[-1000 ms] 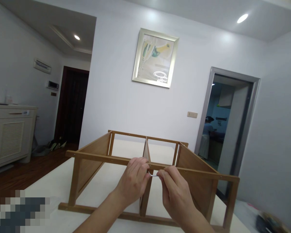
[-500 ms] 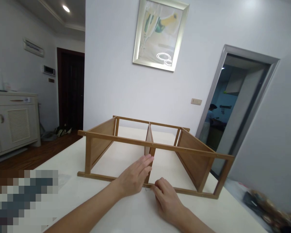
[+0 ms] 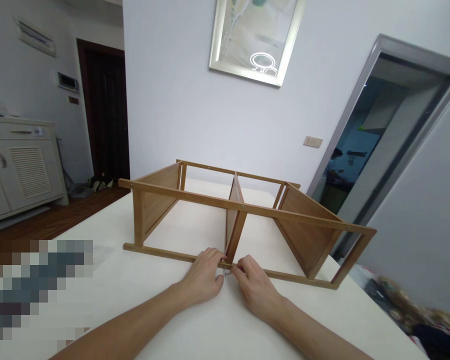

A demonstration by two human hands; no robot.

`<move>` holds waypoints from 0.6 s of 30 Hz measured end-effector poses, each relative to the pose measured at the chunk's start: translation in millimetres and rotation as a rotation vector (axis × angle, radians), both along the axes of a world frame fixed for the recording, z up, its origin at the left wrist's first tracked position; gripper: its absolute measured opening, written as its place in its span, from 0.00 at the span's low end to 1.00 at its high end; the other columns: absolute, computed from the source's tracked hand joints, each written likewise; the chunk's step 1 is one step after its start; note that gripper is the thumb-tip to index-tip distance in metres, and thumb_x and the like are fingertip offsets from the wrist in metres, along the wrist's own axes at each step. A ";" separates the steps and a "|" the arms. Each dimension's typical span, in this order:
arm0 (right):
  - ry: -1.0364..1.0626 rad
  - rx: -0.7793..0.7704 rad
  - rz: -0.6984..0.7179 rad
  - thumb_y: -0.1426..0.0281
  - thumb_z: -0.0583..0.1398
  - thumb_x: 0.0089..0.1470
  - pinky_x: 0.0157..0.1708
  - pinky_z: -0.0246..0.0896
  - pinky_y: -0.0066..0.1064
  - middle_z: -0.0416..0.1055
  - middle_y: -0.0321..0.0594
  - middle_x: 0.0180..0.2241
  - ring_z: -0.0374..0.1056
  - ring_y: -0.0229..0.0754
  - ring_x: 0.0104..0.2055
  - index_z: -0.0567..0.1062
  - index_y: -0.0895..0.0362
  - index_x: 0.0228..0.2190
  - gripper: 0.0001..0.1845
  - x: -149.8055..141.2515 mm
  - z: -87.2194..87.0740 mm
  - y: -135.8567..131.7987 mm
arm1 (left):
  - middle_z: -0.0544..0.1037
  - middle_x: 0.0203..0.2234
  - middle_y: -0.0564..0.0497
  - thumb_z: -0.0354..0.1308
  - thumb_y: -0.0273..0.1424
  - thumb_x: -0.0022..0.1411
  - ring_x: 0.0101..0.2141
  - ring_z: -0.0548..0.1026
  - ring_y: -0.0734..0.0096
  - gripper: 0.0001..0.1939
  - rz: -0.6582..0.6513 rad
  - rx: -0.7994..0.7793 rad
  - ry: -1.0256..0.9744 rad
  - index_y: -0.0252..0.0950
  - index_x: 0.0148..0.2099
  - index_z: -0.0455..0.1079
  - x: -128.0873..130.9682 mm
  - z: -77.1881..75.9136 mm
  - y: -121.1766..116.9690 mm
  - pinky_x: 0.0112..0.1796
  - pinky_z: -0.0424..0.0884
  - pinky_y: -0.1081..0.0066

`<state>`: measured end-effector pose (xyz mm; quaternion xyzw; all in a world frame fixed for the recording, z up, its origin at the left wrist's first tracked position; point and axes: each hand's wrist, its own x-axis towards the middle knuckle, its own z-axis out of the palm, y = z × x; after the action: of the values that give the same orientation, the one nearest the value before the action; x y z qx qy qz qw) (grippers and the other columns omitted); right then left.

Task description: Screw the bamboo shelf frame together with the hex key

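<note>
A wooden shelf unit (image 3: 195,199) lies on its side on the white table, with a middle panel (image 3: 235,217) between its two ends. My left hand (image 3: 202,276) grips the lower rail just left of that panel, fingers over the wood and thumb in front. On the other side, my right hand (image 3: 255,286) is closed in a pinch on a thin, bent metal hex key (image 3: 225,271). One end of the key meets the lower rail below the middle panel. My right fingertips partly hide its other end.
The white table (image 3: 195,330) extends around the frame. Beyond its right edge lies a pile of dark and brown items (image 3: 408,305). A wall with a framed picture (image 3: 247,75) rises behind, beside a doorway (image 3: 360,150). A cabinet (image 3: 22,160) stands at the left.
My left hand has come down from the middle panel's upright edge to the lower rail. My right hand stays at the hex key, whose angle has changed. The view has tilted down.
</note>
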<state>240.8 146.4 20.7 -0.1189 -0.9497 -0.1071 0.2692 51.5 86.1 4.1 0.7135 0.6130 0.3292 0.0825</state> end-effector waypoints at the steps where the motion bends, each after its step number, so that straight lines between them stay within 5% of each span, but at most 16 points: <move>1: 0.012 -0.020 -0.008 0.85 0.48 0.55 0.32 0.57 0.32 0.61 0.43 0.34 0.57 0.43 0.35 0.68 0.59 0.38 0.15 -0.9 -0.4 0.5 | 0.74 0.43 0.47 0.57 0.25 0.53 0.47 0.70 0.58 0.18 0.000 -0.014 -0.016 0.37 0.48 0.65 -0.5 0.0 0.2 0.51 0.65 0.59; 18: 0.016 -0.097 -0.004 0.85 0.48 0.56 0.33 0.60 0.31 0.59 0.42 0.36 0.58 0.42 0.37 0.67 0.57 0.41 0.17 -2.6 -6.5 4.8 | 0.76 0.42 0.47 0.57 0.31 0.61 0.46 0.71 0.58 0.11 0.004 -0.024 -0.030 0.37 0.46 0.67 -0.4 -3.1 2.2 0.48 0.66 0.60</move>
<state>238.2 151.1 14.2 -0.1344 -0.9514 -0.0605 0.2704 51.1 88.3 1.1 0.7061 0.6171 0.3328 0.0994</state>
